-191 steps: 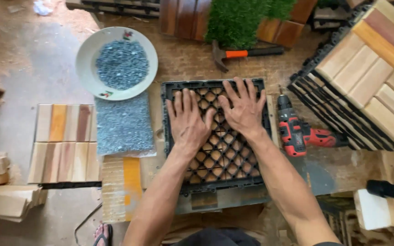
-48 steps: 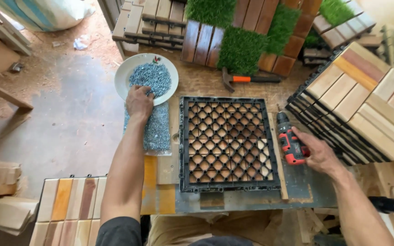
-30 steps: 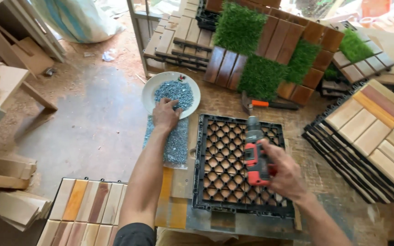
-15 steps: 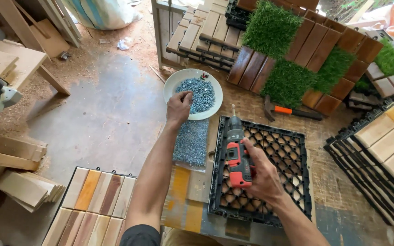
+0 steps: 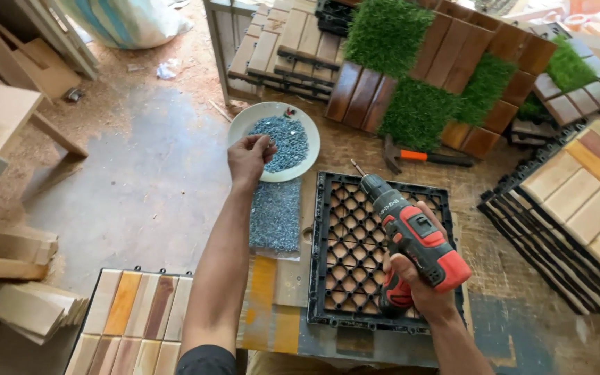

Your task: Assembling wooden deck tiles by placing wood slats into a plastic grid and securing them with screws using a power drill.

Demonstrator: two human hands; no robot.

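Over the black lattice tile base (image 5: 376, 257) on the counter (image 5: 494, 326), the right hand (image 5: 414, 288) grips a red-and-black cordless drill (image 5: 414, 243), bit tilted up-left; left hand (image 5: 248, 158) fingers pinch small grey screws (image 5: 282, 142) above the white plate (image 5: 244, 125)

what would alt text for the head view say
Right hand holds a red cordless drill over a black plastic grid; left hand, closed, hovers at a white plate of screws.

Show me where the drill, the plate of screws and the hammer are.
drill (image 5: 418, 239), head view, on its red body.
plate of screws (image 5: 243, 126), head view, on its white rim.
hammer (image 5: 430, 157), head view, on its orange handle.
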